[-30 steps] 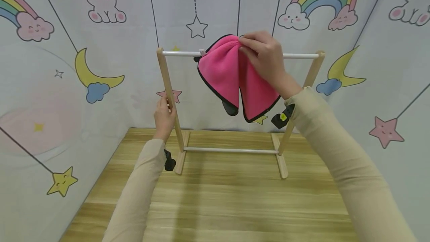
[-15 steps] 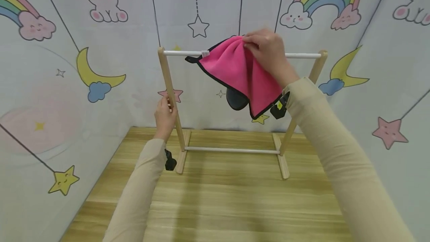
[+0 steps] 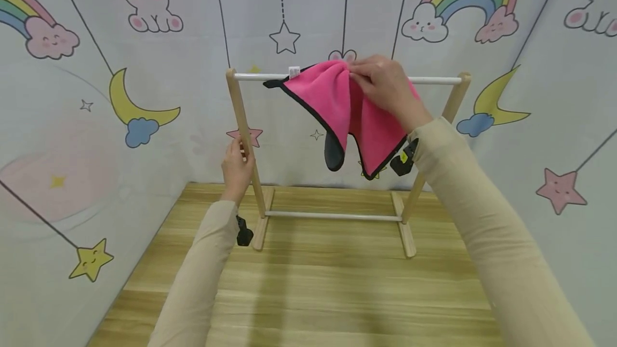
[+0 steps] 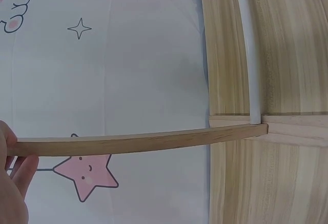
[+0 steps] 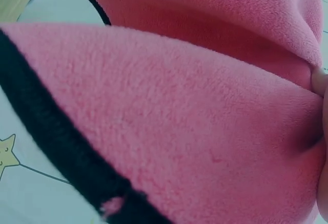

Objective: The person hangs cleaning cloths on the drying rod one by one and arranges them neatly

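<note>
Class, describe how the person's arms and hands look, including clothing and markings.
The left sleeve and right sleeve are long and beige. The left hand and right hand are ungloved. By the left sleeve's end shows a blocky black piece; by the right sleeve's end, a second black piece with a yellow mark.

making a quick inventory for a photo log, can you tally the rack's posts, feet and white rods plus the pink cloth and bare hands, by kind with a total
Posts: 2
Feet: 2
Rods: 2
Cloth: 1
Hands: 2
Total: 9
</note>
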The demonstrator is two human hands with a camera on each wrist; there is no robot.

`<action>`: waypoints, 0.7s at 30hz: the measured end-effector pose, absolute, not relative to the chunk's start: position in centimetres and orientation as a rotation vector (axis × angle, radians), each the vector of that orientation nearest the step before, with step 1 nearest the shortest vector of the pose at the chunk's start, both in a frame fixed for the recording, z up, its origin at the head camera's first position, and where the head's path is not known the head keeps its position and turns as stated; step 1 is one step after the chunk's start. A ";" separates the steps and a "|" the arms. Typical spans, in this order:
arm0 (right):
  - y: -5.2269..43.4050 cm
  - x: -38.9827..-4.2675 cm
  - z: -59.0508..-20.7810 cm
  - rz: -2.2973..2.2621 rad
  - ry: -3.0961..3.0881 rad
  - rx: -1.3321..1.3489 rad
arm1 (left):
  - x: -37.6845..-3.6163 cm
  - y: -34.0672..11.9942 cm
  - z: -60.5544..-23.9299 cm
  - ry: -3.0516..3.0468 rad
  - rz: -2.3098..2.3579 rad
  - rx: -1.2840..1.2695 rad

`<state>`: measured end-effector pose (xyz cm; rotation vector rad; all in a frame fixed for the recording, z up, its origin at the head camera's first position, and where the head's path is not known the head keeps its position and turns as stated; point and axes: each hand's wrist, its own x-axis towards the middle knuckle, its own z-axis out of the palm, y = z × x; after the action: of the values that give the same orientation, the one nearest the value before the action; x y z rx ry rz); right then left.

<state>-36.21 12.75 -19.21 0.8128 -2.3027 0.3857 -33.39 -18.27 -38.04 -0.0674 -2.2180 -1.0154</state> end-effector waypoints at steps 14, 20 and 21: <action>12.0 -36.3 -19.8 0.472 -2.285 0.762 | -33.4 -18.4 -38.2 -2.230 -1.025 -0.045; 12.0 -36.3 -19.5 0.496 -2.310 0.783 | -33.4 -18.4 -38.1 -2.231 -1.016 -0.042; 11.9 -36.3 -19.5 0.499 -2.315 0.781 | -33.3 -18.4 -38.1 -2.230 -1.017 -0.044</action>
<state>-36.34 11.94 -19.48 0.7811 -2.3147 0.4986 -33.34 -18.40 -38.12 -0.0436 -2.2302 -1.0170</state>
